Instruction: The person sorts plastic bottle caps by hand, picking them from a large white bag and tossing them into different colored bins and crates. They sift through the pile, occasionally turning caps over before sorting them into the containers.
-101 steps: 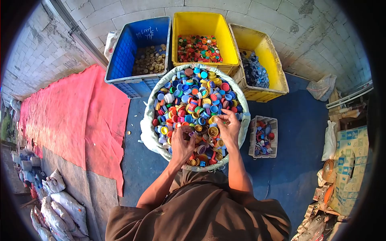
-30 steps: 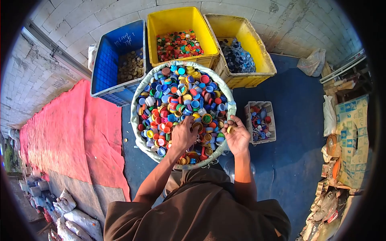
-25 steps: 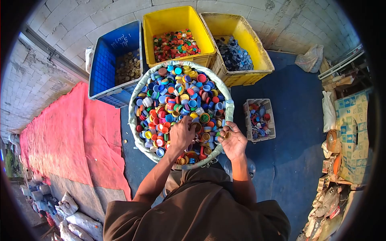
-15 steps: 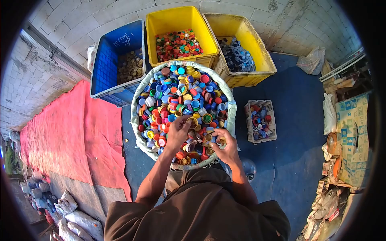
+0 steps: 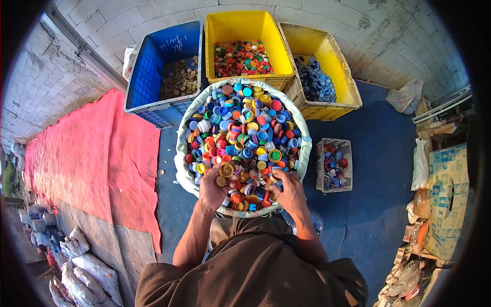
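Note:
A round sack-lined tub (image 5: 303,143) in front of me is heaped with bottle caps (image 5: 240,128) of many colours. At its near left side, my left hand (image 5: 210,190) is closed with gold-brown caps (image 5: 226,170) at its fingers. My right hand (image 5: 290,193) reaches over the near right part of the heap. Its thumb and fingers are curled together among the caps; what they grip, if anything, is too small to make out. Below the hands lie an orange cap and several gold caps near the tub's rim.
Beyond the tub stand a blue crate (image 5: 137,77) with tan caps, a yellow crate (image 5: 249,28) with red, orange and green caps, and another yellow crate (image 5: 348,77) with bluish caps. A white basket (image 5: 335,187) sits right. A red sheet (image 5: 92,148) covers the left floor.
My left hand has moved left and down towards the tub's near edge, with gold-brown caps at its fingers. The right hand stays over the near right heap. The whole view has shifted slightly.

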`<state>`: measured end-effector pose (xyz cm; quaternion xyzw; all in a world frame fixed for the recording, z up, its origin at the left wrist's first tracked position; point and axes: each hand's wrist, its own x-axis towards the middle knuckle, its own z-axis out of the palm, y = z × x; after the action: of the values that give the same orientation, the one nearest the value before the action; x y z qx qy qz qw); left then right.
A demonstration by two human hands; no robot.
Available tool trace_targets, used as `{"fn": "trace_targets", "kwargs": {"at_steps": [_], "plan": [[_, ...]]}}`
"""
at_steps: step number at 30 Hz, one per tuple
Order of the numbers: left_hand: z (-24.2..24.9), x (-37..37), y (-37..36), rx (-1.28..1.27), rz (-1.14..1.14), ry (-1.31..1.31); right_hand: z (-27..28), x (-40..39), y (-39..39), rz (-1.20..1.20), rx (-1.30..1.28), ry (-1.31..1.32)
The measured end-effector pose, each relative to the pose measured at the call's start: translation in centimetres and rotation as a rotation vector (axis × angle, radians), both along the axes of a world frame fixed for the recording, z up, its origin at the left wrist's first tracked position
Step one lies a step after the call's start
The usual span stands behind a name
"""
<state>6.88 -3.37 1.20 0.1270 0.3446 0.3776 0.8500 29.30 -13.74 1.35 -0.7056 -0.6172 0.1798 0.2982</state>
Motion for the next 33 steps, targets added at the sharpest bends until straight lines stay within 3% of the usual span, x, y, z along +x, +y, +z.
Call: {"fn": "trace_targets", "kwargs": {"at_steps": [9, 13, 17, 20, 26, 28, 33], "plan": [[0.6, -0.6, -0.3, -0.05, 0.07, -0.094, 0.0, -0.1, 0.7, -0.071, 0.019, 0.112], [1.2, -1.2, -0.2, -0.032, 0.133, -0.1, 0.6, -0.7, 2.1, -0.183, 0.051, 0.656], [2.7, -2.2, 0.0, -0.017, 0.174, -0.096, 2.6, -1.8, 4.0, -0.203, -0.019, 1.582], [3.8, -3.0, 0.3, -0.016, 0.246, -0.131, 2.5, -3.4, 5.7, -0.156, -0.079, 1.884], [3.1, -4.7, 2.8, -0.032, 0.37, -0.201, 2.6, -8.7, 9.7, -0.125, -0.194, 2.102], [3.1, -5.4, 4.5, -0.029, 0.393, -0.21, 3.0, -10.5, 11.9, -0.124, -0.219, 2.031], [2.8, -7.0, 16.5, 0.02, 0.38, -0.318, 4.5, -13.7, 24.5, -0.027, -0.182, 2.074]]}}
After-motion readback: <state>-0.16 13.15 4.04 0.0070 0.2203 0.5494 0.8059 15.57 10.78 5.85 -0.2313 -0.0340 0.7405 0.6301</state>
